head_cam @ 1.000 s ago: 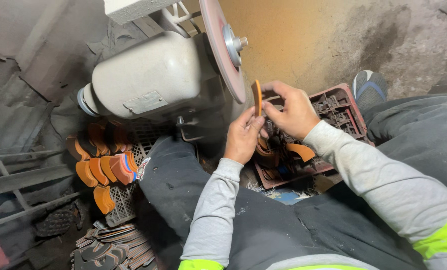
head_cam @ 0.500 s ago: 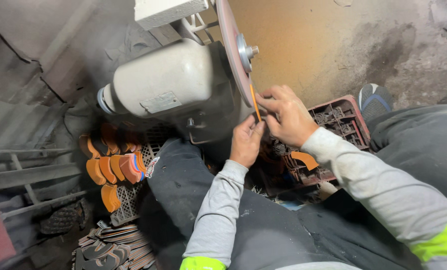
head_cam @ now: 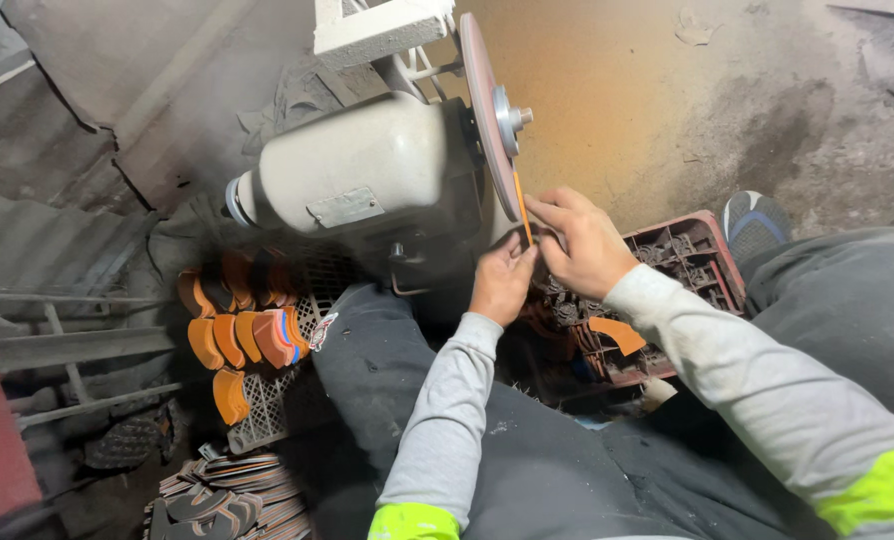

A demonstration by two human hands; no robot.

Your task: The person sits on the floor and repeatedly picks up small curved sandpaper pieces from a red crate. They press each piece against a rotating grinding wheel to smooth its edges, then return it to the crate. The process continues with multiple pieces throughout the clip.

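Both my hands pinch a thin orange shoe-sole piece (head_cam: pixel 520 205) and hold it edge-on against the face of a round reddish grinding disc (head_cam: pixel 484 105). My left hand (head_cam: pixel 502 282) grips the piece from below, my right hand (head_cam: pixel 582 240) from the right side. The disc is mounted on a grey-white motor (head_cam: pixel 357 180) directly in front of me.
A red plastic crate (head_cam: pixel 702 260) with an orange piece (head_cam: pixel 622 333) in it sits under my right arm. Left of my knee, several orange sole pieces (head_cam: pixel 242 325) lie on a white grid crate (head_cam: pixel 267 410). Dark stacked soles (head_cam: pixel 217 500) lie below. A shoe (head_cam: pixel 752 222) rests at right.
Both hands have lifted the orange piece up from above the crate and brought it against the disc. The view has shifted so the motor sits more central.
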